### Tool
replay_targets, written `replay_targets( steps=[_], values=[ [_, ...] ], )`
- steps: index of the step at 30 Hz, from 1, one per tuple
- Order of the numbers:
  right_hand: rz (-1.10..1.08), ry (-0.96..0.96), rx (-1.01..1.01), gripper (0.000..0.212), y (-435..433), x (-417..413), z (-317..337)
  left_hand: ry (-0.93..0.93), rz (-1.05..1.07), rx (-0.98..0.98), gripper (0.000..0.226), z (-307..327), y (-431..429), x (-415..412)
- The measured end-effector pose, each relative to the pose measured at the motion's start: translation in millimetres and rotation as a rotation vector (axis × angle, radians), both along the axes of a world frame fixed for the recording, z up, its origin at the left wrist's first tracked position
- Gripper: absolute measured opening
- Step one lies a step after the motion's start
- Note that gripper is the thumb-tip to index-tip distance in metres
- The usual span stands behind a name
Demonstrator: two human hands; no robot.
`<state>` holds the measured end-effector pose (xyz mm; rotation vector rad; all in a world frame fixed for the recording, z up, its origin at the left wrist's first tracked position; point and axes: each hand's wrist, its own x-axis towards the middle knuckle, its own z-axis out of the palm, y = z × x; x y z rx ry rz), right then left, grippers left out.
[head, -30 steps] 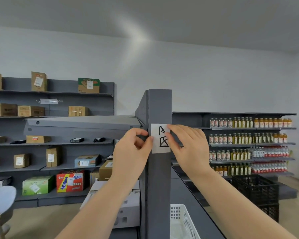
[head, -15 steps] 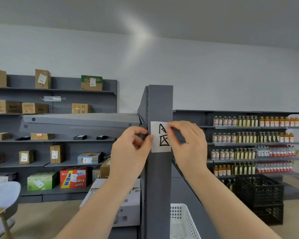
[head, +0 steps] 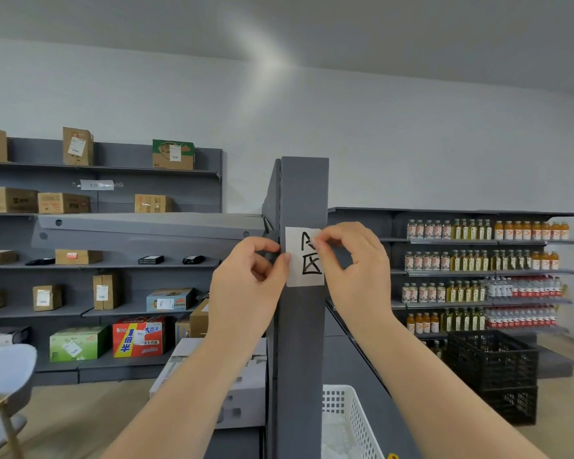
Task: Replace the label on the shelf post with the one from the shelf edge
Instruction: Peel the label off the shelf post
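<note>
You stand in a small shop or stockroom, between runs of grey metal gondola shelving (head: 100, 265). To your left, cardboard cartons (head: 9, 200) carrying shipping labels sit spaced along the shelves, with a red printed carton (head: 139, 336) and a green carton (head: 77, 343) on the lowest one. To your right, rows of bottled drinks (head: 484, 260) fill four shelves, fronts aligned. A black plastic crate (head: 492, 366) stands on the floor there, and a white perforated basket (head: 355, 422) sits below you.

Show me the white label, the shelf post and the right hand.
white label (head: 304, 260), head view, its middle.
shelf post (head: 304, 193), head view, front face above the label.
right hand (head: 358, 276), head view, back of hand.
</note>
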<state>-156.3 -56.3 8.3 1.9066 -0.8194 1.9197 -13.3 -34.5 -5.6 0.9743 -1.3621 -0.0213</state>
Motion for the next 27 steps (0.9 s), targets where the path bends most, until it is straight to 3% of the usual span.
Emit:
replay_targets(
  steps=[4,9,14,27],
  values=[
    [0.011,0.002,-0.025,0.003,-3.2,-2.9,-4.4,-0.001,-0.001,-0.005,0.012,0.3,1.5,-0.8],
    [-0.170,0.059,-0.158,0.025,-10.4,-6.5,-9.1,-0.007,0.007,-0.001,0.014,0.8,2.1,-1.8],
    [-0.271,0.098,-0.260,0.021,-16.5,-10.4,-8.4,-0.014,0.019,0.000,0.014,0.4,0.9,-1.8],
    [0.040,-0.091,-0.055,0.006,-6.0,1.3,-3.0,-0.025,0.026,-0.014,0.014,-1.2,-1.1,-1.5]
  ],
)
